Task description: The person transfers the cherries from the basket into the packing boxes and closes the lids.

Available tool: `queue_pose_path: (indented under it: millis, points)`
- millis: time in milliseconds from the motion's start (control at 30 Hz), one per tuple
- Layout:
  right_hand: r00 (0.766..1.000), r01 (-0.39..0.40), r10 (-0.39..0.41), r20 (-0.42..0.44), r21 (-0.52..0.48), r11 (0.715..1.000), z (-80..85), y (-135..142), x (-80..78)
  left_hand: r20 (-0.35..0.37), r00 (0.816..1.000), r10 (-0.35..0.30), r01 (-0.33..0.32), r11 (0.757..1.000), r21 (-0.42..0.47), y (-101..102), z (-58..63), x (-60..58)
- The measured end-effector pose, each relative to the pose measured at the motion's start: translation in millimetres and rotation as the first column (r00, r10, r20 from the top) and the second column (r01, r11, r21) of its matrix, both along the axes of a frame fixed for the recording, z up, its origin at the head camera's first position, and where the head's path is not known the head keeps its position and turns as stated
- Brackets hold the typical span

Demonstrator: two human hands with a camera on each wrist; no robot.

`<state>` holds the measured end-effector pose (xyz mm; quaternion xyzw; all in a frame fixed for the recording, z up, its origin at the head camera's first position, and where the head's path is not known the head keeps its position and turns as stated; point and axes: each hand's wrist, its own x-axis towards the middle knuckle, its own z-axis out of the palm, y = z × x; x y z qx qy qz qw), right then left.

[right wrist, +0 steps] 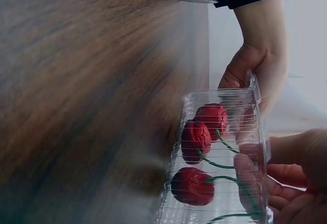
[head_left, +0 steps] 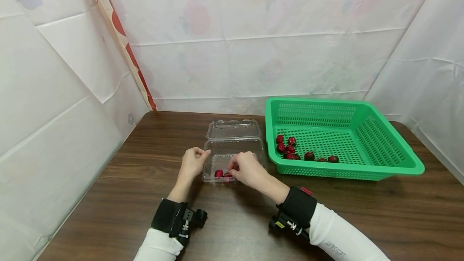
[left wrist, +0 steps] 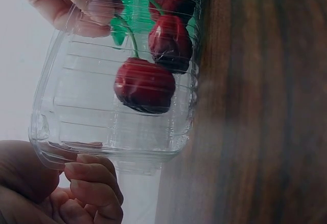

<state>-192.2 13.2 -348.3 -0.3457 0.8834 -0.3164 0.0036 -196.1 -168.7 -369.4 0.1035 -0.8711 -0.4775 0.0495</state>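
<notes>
A clear plastic clamshell box stands on the table with its lid raised at the back. Several dark red cherries with green stems lie on the box floor near its front wall. My left hand pinches the box's left rim between thumb and fingers, as the left wrist view shows. My right hand reaches in over the front wall, and its thumb and fingertips pinch a cherry's stem. In the right wrist view three cherries show through the ribbed wall, stems rising toward those fingers.
To the right of the box stands a green plastic basket, with more cherries gathered in its front left part. The brown wooden table runs back to a white patterned curtain.
</notes>
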Motion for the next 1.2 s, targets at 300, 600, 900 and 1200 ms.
queue_pose_path:
  millis: [300,600,900,1200]
  points:
    - [0.999,-0.027,0.029,-0.037,0.035,0.999,0.5,3.4,-0.9,-0.01,1.0,-0.005,0.005,1.0,0.001,-0.3,-0.4,0.6]
    - [0.998,-0.033,0.036,-0.053,0.041,0.999,12.0,12.8,3.1,-0.014,1.0,-0.019,0.019,1.0,-0.003,-0.9,-0.2,1.2]
    - [0.99,-0.029,0.035,-0.133,0.042,0.999,28.2,25.3,11.6,-0.019,1.0,-0.011,0.011,1.0,-0.018,-1.2,-0.7,0.5]
    - [0.979,0.005,0.007,-0.203,0.058,0.998,47.2,43.0,14.7,-0.017,1.0,-0.017,0.017,1.0,-0.014,-0.3,-1.4,-1.3]
